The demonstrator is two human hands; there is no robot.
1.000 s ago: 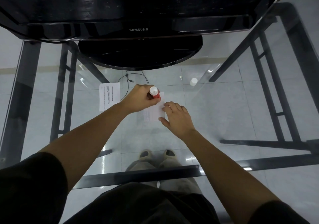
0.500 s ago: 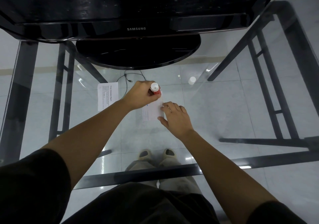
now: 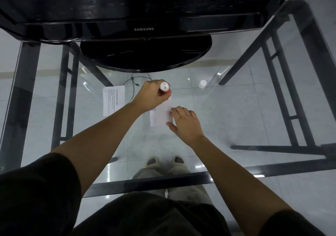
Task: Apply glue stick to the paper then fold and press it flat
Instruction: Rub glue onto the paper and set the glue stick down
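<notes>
On the glass counter (image 3: 236, 117) the paper (image 3: 161, 115) lies flat before you. Your right hand (image 3: 185, 123) holds its right edge down with flat fingers, and your left hand (image 3: 151, 97) grips the glue stick (image 3: 164, 88) at its far end. This looks like the gluing step; next, draw the stick evenly along the paper.

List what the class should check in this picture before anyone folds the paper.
1. Paper pressed down by the right hand: ok.
2. Glue stick gripped in the left hand at the paper's far end: ok.
3. Glue spread along the whole paper: cannot tell.
4. Left hand free to fold: not ok, it holds the glue stick.
5. Cap on the table, apart from the paper: ok.
6. Printed sheet apart from the glued paper: ok.
</notes>
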